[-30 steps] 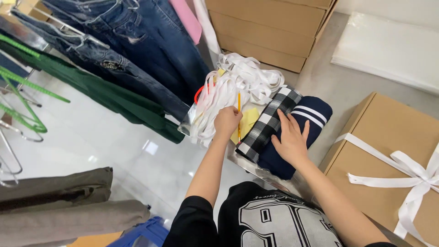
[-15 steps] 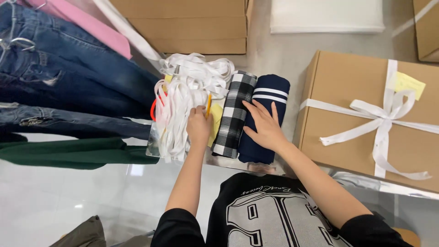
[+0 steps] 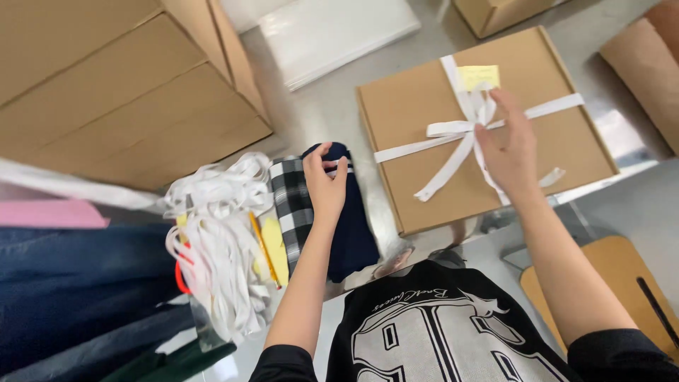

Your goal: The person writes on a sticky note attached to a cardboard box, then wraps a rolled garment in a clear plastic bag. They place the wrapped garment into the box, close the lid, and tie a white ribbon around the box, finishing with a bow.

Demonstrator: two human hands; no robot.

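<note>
Jeans cut off at left edge, brown roll (top right) cropped

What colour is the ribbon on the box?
White ribbon, tied in a bow; head view.

Right of centre, the box is matt brown cardboard tied with smooth white ribbon — faintly satiny. At centre, soft navy knit cloth beside woven checked fabric; the floor looks glossy.
</note>
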